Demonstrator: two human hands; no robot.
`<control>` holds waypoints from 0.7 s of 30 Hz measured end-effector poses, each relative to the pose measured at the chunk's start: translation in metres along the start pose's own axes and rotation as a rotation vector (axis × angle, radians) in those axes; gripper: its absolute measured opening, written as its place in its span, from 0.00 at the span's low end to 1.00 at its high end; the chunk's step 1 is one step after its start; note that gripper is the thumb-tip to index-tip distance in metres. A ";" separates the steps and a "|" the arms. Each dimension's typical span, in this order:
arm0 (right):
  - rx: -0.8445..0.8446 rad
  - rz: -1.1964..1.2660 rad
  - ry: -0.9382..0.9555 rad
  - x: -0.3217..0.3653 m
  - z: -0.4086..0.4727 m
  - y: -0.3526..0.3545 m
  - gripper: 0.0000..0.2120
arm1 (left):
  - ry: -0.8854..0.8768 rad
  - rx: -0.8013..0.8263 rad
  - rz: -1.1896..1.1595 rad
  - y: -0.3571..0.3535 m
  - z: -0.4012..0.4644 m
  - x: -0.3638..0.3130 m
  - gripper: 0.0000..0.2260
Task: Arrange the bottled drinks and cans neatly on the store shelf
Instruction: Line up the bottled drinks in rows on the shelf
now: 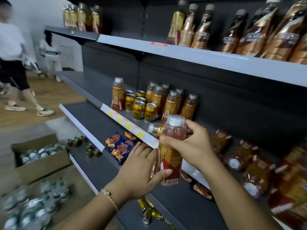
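A cardboard box (41,156) of cans is seen on the floor at the far left. On the middle shelf (126,125), near its front edge, gold cans (138,107) are grouped between a single upright bottle (118,93) and a cluster of upright bottles (171,102). A bottle (171,153) is held upright in front of that shelf's front edge: its base is gripped by the left hand (141,170), thumb curled round the label, and its shoulder is gripped by the right hand (191,145). Behind the held bottle, another bottle (154,128) lies on its side.
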State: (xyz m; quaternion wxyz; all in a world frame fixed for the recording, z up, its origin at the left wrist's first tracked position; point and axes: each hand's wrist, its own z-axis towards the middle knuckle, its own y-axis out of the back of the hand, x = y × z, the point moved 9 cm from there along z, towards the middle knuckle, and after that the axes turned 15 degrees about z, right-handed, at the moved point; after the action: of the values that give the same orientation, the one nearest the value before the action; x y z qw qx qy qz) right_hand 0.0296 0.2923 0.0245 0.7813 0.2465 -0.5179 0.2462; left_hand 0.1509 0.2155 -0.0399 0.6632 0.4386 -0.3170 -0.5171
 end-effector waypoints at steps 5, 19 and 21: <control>0.029 0.017 0.013 -0.023 0.046 -0.033 0.28 | 0.100 -0.007 0.020 -0.013 0.017 0.043 0.32; 0.032 0.022 0.078 -0.016 0.194 -0.040 0.25 | 0.215 -0.038 -0.121 -0.036 0.161 0.122 0.30; 0.030 0.017 0.088 -0.017 0.207 -0.039 0.25 | 0.240 -0.055 -0.219 -0.038 0.176 0.129 0.31</control>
State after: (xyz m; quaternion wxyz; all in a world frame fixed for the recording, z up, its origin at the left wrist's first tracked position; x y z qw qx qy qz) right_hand -0.0941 0.1280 0.0746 0.7975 0.2428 -0.4812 0.2713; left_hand 0.0157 0.0432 -0.0057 0.6478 0.5108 -0.1714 -0.5386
